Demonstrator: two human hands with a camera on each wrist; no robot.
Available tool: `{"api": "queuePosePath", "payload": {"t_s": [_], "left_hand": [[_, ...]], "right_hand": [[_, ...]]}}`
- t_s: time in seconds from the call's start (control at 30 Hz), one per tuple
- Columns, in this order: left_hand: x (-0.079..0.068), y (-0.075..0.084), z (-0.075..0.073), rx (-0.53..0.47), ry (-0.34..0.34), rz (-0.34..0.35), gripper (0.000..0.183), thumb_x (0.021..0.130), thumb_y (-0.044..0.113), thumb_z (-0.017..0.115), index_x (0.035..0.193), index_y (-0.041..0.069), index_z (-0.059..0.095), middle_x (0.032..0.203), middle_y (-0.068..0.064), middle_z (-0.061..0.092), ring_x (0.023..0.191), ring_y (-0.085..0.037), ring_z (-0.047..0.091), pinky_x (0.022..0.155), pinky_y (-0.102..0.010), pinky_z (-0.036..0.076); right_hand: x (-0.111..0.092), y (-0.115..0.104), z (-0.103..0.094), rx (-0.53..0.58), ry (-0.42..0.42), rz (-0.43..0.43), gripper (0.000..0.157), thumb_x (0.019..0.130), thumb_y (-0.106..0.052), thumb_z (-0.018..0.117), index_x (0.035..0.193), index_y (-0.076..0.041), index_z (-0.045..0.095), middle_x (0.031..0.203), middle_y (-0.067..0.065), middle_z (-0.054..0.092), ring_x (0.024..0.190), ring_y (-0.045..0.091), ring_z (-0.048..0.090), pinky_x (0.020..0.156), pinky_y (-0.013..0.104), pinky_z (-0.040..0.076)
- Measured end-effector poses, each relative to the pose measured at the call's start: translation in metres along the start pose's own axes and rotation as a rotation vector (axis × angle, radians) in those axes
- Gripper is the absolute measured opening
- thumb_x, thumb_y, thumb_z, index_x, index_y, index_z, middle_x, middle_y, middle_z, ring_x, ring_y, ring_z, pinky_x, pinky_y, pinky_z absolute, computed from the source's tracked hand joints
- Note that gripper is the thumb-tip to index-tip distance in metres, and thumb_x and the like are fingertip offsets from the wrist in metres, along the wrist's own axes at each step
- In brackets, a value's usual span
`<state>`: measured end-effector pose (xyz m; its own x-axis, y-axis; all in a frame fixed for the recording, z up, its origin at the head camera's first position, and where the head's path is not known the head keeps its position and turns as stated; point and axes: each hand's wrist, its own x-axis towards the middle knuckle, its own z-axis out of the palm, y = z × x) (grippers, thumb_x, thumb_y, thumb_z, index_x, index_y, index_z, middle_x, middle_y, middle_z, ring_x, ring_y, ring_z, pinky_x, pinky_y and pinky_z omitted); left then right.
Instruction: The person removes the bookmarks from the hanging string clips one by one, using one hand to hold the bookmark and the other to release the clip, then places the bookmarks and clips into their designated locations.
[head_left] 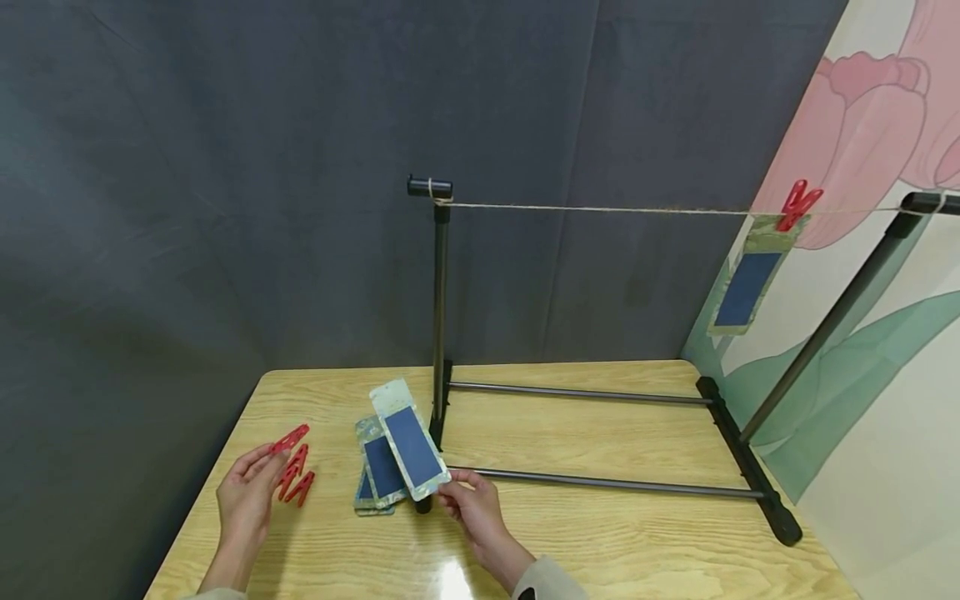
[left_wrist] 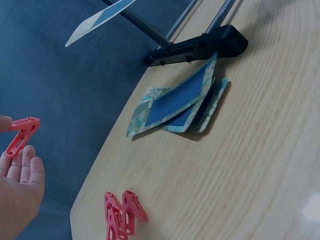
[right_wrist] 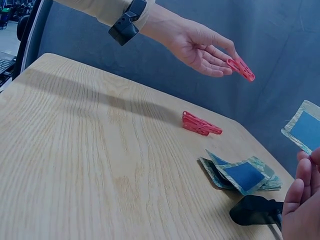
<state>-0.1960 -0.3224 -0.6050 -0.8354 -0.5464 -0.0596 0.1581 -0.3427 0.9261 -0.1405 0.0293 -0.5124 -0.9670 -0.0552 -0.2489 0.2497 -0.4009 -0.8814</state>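
Between thumb and fingers my left hand (head_left: pixel 246 490) pinches a red clothespin (head_left: pixel 290 437), raised above the table. In the left wrist view that clothespin (left_wrist: pixel 23 135) sits at the fingertips. Several more red clothespins (left_wrist: pixel 120 215) lie in a small bunch beneath it. My right hand (head_left: pixel 477 508) pinches the lower corner of a blue card with a pale patterned border (head_left: pixel 411 443), held up and tilted. Below it, similar cards (left_wrist: pixel 175 105) lie in an overlapping pile beside the foot of a black stand.
A black stand (head_left: pixel 441 300) with two uprights and low crossbars (head_left: pixel 600 482) occupies the table's right half. A thin string (head_left: pixel 600 209) runs between its tops. Near the right end, another red clothespin (head_left: pixel 798 205) holds a hanging bordered card (head_left: pixel 748 287). A dark curtain (head_left: pixel 300 167) stands behind.
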Motion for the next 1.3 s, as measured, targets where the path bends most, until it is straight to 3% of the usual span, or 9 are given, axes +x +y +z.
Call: {"api": "queuePosePath", "payload": {"t_s": [0.23,0.47,0.63,0.83,1.03,1.3], "left_hand": [[-0.005,-0.002,0.001,0.062,0.069,-0.029,0.057,0.068,0.015,0.09,0.116,0.003,0.062,0.096,-0.006,0.066,0.084,-0.016,0.069,0.071,-0.025,0.055],[-0.012,0.0,0.001,0.109,0.093,-0.043,0.05,0.068,0.016,0.09,0.111,0.007,0.066,0.089,0.0,0.067,0.078,-0.01,0.067,0.066,-0.02,0.054],[-0.036,0.021,0.012,0.219,0.043,-0.031,0.039,0.073,0.019,0.087,0.105,0.013,0.067,0.085,0.007,0.065,0.075,-0.004,0.063,0.064,-0.017,0.052],[-0.064,0.044,0.027,0.214,-0.031,-0.044,0.034,0.076,0.013,0.085,0.103,0.01,0.065,0.085,0.006,0.068,0.079,-0.004,0.065,0.067,-0.02,0.053],[-0.05,0.024,0.017,0.221,0.038,-0.123,0.053,0.067,0.024,0.091,0.109,0.01,0.062,0.089,0.007,0.068,0.083,-0.006,0.066,0.07,-0.02,0.053],[-0.042,0.006,0.011,0.251,0.09,-0.102,0.062,0.063,0.028,0.093,0.11,0.005,0.061,0.085,0.006,0.067,0.077,-0.006,0.065,0.064,-0.018,0.052]], "right_hand": [[0.002,0.007,0.002,-0.001,-0.012,0.003,0.018,0.082,0.007,0.061,0.099,0.008,0.058,0.071,0.003,0.066,0.058,0.004,0.057,0.053,0.014,0.042],[0.007,0.021,0.007,0.02,-0.011,0.031,0.018,0.081,0.008,0.06,0.099,0.008,0.058,0.072,0.005,0.067,0.056,0.003,0.057,0.051,0.013,0.041],[0.008,0.027,0.012,0.001,0.005,0.029,0.017,0.081,0.01,0.06,0.097,0.008,0.057,0.073,0.007,0.068,0.056,0.003,0.057,0.052,0.012,0.042],[0.007,0.03,0.017,-0.02,0.026,0.025,0.017,0.081,0.009,0.061,0.098,0.008,0.056,0.075,0.009,0.069,0.057,0.004,0.058,0.051,0.013,0.041],[0.005,0.028,0.022,0.002,0.036,0.044,0.019,0.08,0.01,0.06,0.098,0.011,0.055,0.074,0.009,0.069,0.057,0.004,0.059,0.05,0.012,0.04],[-0.003,0.017,0.028,0.016,0.036,0.051,0.015,0.081,0.01,0.059,0.095,0.011,0.055,0.073,0.007,0.069,0.057,0.002,0.059,0.05,0.011,0.041]]}}
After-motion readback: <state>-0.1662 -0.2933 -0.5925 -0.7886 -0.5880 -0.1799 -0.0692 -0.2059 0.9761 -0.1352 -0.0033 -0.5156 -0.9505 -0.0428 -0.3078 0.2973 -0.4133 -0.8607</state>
